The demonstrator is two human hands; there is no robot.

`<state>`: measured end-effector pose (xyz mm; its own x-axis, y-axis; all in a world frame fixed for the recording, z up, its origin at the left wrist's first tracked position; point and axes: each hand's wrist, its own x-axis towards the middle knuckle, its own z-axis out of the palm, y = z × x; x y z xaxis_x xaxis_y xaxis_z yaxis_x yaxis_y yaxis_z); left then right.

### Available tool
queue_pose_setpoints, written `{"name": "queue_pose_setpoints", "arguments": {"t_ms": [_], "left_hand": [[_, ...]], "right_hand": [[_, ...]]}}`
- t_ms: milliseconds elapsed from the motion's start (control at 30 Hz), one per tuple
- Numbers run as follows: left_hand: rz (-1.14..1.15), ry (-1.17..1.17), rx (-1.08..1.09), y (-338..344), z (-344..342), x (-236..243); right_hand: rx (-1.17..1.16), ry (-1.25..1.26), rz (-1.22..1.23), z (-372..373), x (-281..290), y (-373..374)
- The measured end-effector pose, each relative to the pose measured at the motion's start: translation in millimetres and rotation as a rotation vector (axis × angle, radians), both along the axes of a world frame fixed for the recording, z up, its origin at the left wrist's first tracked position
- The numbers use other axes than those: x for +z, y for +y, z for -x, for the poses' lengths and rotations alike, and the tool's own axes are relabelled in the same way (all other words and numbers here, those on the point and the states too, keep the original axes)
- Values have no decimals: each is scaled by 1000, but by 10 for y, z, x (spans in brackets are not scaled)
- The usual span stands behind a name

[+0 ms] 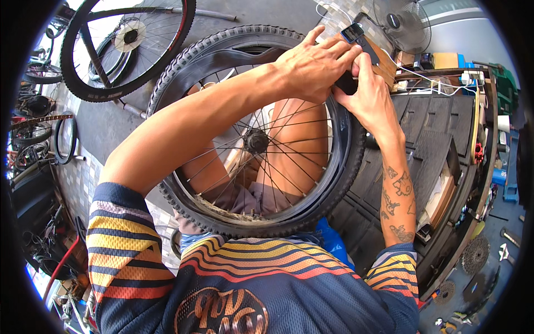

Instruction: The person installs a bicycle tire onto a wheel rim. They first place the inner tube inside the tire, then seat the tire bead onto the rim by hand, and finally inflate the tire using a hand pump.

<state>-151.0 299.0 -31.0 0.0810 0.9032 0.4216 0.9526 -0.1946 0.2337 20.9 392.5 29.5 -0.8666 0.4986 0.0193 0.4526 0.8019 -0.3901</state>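
Observation:
A bicycle wheel with a black spoked hub (pixel 256 141) lies across my bent legs (pixel 295 150), its knobby tyre (pixel 200 42) partly off the rim. A loose black inner tube (pixel 222 60) shows inside the tyre at the upper left. My left hand (pixel 320 69) reaches across to the upper right of the wheel, fingers curled over the tyre. Just right of it, my right hand (pixel 368 97) grips the same stretch, thumb and index finger bent round the black rubber. The fingertips and exactly what they pinch are partly hidden.
A second wheel (pixel 130 36) is at upper left, with more bikes (pixel 39 131) along the left edge. A small screened device (pixel 351 33) on a wooden board and a fan (pixel 401 22) are beyond my hands. A black panelled bench (pixel 423 122) and hanging tools (pixel 506 253) are at right.

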Motion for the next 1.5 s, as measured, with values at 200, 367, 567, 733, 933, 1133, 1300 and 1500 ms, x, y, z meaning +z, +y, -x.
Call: {"name": "queue_pose_setpoints", "arguments": {"t_ms": [200, 367, 567, 733, 933, 1133, 1300, 1500], "left_hand": [[-27, -73, -75, 1, -71, -26], [79, 29, -33, 84, -240, -18], [90, 59, 13, 79, -347, -13], [91, 45, 48, -35, -427, -17], [50, 63, 16, -356, -335, 242], [-109, -410, 457, -1608, 746, 513], [240, -789, 798, -2256, 1310, 163], [229, -456, 515, -1785, 1404, -1]], "right_hand": [[-64, 99, 279, -125, -39, 110], [-136, 111, 463, -268, -106, 269], [-139, 171, 557, -353, -125, 266], [-96, 190, 635, -441, -209, 276], [-184, 250, 743, -588, -564, 121], [-208, 297, 228, -484, -673, -265], [138, 410, -16, 215, -569, -207], [321, 219, -25, 963, -594, -29]]}}
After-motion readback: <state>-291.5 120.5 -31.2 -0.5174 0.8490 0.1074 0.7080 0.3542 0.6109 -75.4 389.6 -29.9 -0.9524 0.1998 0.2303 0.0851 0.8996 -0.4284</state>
